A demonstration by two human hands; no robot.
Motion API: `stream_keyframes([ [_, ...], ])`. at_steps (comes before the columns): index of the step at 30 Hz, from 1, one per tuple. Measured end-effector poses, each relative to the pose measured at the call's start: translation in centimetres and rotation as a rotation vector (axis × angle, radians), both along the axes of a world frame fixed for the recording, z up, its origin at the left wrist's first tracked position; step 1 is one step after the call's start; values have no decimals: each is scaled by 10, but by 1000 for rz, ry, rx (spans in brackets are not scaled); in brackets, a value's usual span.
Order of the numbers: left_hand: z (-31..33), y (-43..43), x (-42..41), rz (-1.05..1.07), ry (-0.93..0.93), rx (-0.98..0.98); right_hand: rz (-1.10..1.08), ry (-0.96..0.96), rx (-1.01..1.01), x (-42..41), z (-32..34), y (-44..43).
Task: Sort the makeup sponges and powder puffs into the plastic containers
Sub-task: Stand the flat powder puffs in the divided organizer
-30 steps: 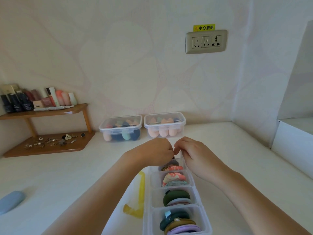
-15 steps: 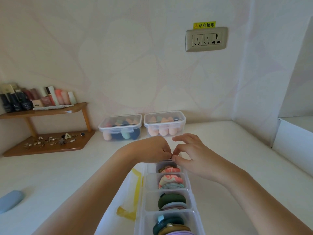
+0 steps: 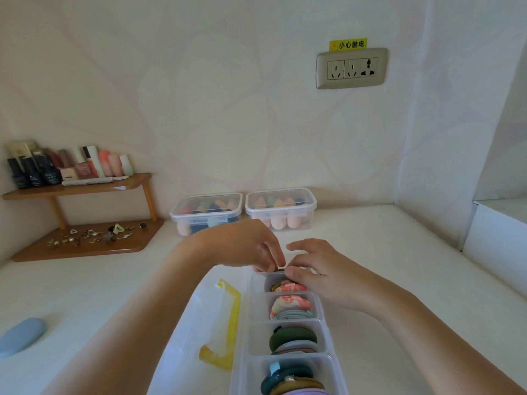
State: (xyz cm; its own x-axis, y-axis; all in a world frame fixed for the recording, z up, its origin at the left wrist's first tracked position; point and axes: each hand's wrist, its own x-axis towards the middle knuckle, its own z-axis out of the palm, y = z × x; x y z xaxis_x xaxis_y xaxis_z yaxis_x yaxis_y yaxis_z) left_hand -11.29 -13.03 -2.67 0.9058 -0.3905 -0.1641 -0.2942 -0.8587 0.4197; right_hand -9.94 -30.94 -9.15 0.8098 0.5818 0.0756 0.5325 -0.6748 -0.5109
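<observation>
- A long clear divided container (image 3: 251,342) is lying nearest on the white counter (image 3: 399,252), its four compartments running away from the person.
- Powder puffs (image 3: 293,339) are standing on edge in every compartment, from dark green and teal ones up close to pink patterned ones further off.
- The open lid (image 3: 188,332), with a yellow latch (image 3: 229,317), is lying just left of the container.
- Both hands are meeting over the far compartment.
- The left hand (image 3: 242,246) is curling its fingers and pinching a small dark piece (image 3: 281,269), too small to identify.
- The right hand (image 3: 322,272) is touching that piece with its thumb, index finger stretched above; whether it is gripping, I cannot tell.
- A blue-grey case (image 3: 21,336) is sitting far left.
- Two lidded boxes (image 3: 281,208) of makeup sponges are standing side by side against the wall.
- A wooden shelf (image 3: 85,189) is carrying bottles, left of them.
</observation>
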Motion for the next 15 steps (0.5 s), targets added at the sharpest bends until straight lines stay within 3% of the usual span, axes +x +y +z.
stream_keyframes([
  [5, -9, 8, -5, 34, -58, -135, -8, -1, 56, 0, 2, 0],
  [10, -14, 51, -33, 282, -406, -294, -29, -28, 192, 1, -4, 1],
  [15, -47, 134, -74, 675, -495, -133, -13, -31, 312, 2, -7, 15],
])
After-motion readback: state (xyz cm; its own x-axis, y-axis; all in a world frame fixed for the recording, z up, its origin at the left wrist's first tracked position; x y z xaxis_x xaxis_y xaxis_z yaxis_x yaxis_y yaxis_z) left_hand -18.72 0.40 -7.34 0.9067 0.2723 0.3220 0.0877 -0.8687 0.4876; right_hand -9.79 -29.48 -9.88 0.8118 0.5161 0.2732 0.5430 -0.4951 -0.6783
